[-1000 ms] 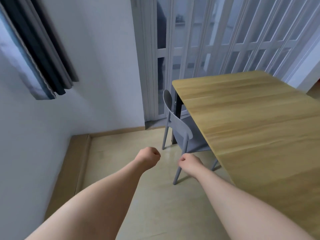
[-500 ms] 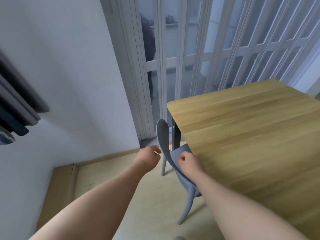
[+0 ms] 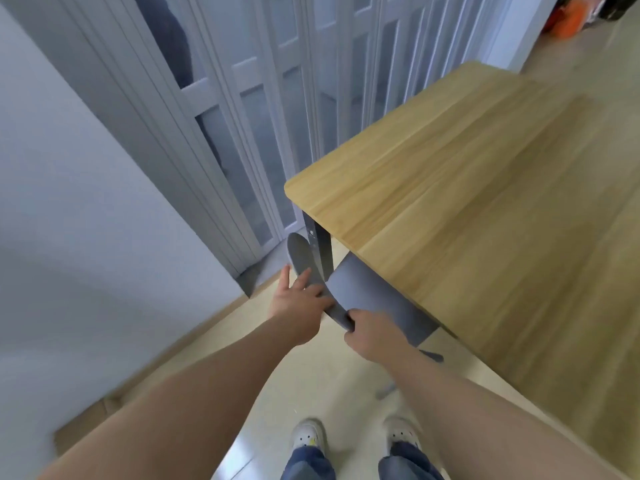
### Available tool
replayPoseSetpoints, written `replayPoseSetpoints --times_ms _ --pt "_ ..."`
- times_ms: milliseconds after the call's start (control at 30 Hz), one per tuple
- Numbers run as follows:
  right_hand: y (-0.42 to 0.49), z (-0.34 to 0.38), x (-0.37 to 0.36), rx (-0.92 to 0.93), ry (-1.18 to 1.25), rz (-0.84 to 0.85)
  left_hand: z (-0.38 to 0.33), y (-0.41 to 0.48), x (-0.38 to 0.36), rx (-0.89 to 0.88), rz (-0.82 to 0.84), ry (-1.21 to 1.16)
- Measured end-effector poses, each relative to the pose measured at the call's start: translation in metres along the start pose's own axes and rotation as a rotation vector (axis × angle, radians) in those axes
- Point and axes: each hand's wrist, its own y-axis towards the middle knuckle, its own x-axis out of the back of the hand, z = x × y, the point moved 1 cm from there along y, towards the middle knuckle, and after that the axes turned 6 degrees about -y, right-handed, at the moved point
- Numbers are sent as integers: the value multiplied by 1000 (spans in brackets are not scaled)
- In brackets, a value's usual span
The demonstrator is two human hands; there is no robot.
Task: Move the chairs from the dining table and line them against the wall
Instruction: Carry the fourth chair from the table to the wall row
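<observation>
A grey chair (image 3: 367, 292) stands tucked under the near left edge of the wooden dining table (image 3: 485, 188), its seat partly hidden by the tabletop. My left hand (image 3: 298, 303) lies over the curved backrest with the fingers spread along its top. My right hand (image 3: 370, 334) is closed around the nearer end of the same backrest. One chair leg shows below my right wrist. The white wall (image 3: 86, 220) rises on the left.
A white folding door (image 3: 277, 98) closes off the space behind the table. A dark table leg (image 3: 318, 247) stands right beside the backrest. My two shoes (image 3: 353, 438) are on the beige floor. An orange object (image 3: 568, 12) sits far right.
I have stepped closer and my view has tilted down. Both hands were fists in the air near the chair; now they are on its backrest, the right one gripping it.
</observation>
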Motion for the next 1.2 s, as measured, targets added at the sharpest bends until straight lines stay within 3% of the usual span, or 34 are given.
replayPoseSetpoints --times_ms 133,400,667,1200 --pt "4 6 -15 -152 -43 -11 4 15 -6 -103 -37 30" --pt "-32 -4 -15 -121 -162 61 -6 -1 -27 -210 -153 -37" --pt "-90 -33 -38 49 -157 4 -52 -61 -64 -55 -145 -74" --pt "-228 -88 -99 320 -463 103 -178 -229 -145 222 -135 -462"
